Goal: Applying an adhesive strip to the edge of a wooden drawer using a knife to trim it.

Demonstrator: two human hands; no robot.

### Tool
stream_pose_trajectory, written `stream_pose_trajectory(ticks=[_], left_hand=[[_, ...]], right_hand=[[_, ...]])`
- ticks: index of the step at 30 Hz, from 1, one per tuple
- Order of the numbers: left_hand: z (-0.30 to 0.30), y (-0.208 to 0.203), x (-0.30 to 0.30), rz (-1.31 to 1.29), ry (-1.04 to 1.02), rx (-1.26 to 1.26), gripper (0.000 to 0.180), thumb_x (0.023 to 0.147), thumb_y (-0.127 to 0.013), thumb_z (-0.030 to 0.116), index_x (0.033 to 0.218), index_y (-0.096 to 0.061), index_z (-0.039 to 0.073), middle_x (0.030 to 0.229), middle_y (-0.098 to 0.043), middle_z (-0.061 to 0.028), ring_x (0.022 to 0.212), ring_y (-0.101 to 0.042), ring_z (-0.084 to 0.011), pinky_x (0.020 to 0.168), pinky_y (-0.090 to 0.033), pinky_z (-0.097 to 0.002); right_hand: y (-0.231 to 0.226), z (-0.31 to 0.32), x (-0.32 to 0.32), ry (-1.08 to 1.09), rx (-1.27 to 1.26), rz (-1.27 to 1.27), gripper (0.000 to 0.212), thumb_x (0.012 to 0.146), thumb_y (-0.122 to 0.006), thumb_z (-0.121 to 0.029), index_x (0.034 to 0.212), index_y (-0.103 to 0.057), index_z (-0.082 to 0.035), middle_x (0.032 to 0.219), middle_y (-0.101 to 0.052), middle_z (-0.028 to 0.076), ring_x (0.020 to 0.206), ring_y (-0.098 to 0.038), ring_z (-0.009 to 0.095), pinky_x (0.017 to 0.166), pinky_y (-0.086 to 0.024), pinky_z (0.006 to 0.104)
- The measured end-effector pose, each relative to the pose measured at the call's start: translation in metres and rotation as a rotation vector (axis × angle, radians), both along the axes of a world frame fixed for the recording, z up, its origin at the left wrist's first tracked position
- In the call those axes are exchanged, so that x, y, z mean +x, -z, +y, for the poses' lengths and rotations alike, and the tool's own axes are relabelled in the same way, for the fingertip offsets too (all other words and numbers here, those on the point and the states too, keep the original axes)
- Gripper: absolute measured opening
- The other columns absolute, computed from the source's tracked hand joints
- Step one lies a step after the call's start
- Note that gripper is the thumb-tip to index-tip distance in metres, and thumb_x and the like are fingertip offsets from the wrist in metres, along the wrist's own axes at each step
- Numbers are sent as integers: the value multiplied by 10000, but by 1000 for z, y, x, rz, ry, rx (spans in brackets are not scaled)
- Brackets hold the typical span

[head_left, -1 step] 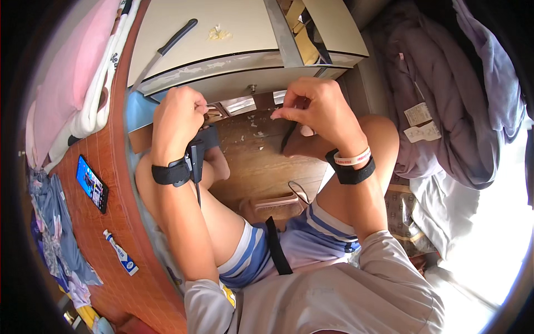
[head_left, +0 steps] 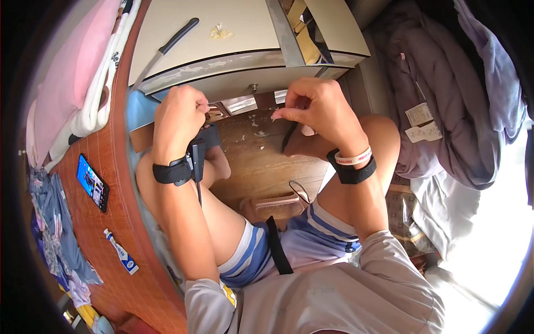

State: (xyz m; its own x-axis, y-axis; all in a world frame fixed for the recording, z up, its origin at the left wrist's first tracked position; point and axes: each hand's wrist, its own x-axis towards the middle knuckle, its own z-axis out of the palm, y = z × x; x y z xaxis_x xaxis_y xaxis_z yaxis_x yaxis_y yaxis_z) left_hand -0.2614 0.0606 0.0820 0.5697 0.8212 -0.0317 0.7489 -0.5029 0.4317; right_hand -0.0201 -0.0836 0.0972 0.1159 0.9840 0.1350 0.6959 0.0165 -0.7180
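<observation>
I sit with both knees up in front of a cream cabinet (head_left: 233, 78). My left hand (head_left: 179, 118) is curled, its fingertips pinched on a small pale piece just under the cabinet's lower front edge. My right hand (head_left: 316, 107) is pinched on another small pale bit at the same edge, a hand's width to the right. A small metal knob (head_left: 254, 87) sticks out of the cabinet front between the hands. Both wrists wear black bands. Pale chips lie on the brown wooden board (head_left: 261, 158) below the hands.
A black-handled knife (head_left: 167, 47) lies on the cabinet top near a pale scrap (head_left: 221, 33). On the reddish wooden surface (head_left: 105, 234) to my left lie a phone (head_left: 92, 182) and a small blue-white tube (head_left: 122, 253). Pink fabric (head_left: 58, 83) lies far left, grey-purple clothes (head_left: 445, 111) on the right.
</observation>
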Motion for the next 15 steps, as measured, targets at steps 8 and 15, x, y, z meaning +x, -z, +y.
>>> stream_pose_trajectory(ticks=[8, 15], left_hand=[[1, 6, -2, -63, -6, -16, 94, 807, -676, 31, 833, -760, 0, 833, -728, -192, 791, -713, -377, 704, -556, -446], [1, 4, -1, -10, 16, -14, 129, 828, -752, 49, 918, -748, -44, 877, -739, -221, 805, -735, -351, 721, -556, -396]], right_hand=[[9, 1, -2, -46, 16, -28, 179, 804, -828, -107, 856, -705, 12, 797, -685, 122, 678, -661, 254, 634, -522, 344], [20, -1, -2, -89, 9, -62, 145, 840, -801, -90, 925, -744, 13, 845, -704, 122, 703, -695, 218, 636, -538, 315]])
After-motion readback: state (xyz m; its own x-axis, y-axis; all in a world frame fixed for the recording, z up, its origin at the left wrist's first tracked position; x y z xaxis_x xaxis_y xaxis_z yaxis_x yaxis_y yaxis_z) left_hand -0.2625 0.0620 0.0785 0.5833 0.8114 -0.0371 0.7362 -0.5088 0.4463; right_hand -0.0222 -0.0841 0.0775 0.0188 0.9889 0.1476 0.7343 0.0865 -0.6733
